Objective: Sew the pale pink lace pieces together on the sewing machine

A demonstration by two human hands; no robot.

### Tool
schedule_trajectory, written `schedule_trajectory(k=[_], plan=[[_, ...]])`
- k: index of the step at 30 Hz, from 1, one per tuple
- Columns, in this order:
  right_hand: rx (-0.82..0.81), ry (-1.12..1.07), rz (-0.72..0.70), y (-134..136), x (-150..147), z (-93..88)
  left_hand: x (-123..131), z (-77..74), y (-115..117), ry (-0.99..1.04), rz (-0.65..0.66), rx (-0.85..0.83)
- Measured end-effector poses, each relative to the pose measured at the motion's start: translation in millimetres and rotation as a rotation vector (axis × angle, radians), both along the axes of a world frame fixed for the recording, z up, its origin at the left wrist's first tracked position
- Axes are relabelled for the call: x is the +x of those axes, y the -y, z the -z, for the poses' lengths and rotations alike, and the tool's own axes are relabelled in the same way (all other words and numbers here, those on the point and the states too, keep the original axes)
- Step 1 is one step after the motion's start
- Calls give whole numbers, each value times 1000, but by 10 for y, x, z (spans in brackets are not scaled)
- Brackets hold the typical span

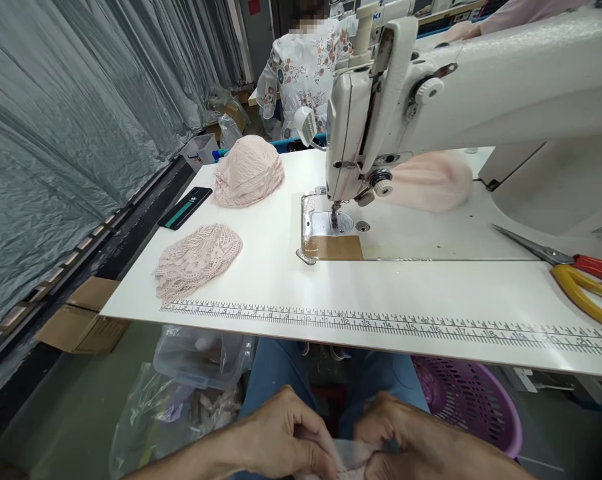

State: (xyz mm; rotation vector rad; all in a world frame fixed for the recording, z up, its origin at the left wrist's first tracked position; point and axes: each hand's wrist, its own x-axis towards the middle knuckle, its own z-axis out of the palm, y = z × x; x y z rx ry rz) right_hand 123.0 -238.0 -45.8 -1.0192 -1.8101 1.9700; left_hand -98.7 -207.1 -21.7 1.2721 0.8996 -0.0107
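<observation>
Low over the lap, my left hand (pixel 283 437) and my right hand (pixel 405 433) pinch a pale, sheer piece of fabric (pixel 351 455) between them. Much of that fabric lies below the picture's edge. On the white table, a stack of pale pink lace pieces (pixel 198 261) lies at the front left. Behind it rises a domed pile of pink lace cups (pixel 251 170). A white sewing machine (pixel 353 127) stands above my hands, its presser foot (pixel 335 217) over the metal plate. Soft pink fabric (pixel 431 180) rests behind the needle area.
Scissors (pixel 555 257) with red and yellow handles lie on the right. A dark phone (pixel 185 208) sits at the left edge. A printed ruler (pixel 381 327) runs along the front. Below are a purple basket (pixel 481 407), a clear bin (pixel 205 360) and a cardboard box (pixel 83 320). A person (pixel 305 70) sits ahead.
</observation>
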Motion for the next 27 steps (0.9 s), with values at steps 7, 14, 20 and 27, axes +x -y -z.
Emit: schedule_trajectory(k=[7, 14, 20, 27], plan=[[-169, -116, 42, -19, 34, 141, -3, 175, -41, -47, -116, -231], [-168, -11, 92, 9, 42, 161, -9, 226, 3, -65, -202, -309], [-59, 110, 142, 18, -31, 131, 6, 227, 19, -89, -259, -264], [19, 172, 155, 34, -38, 81, 2, 164, -5, -74, -247, -236]])
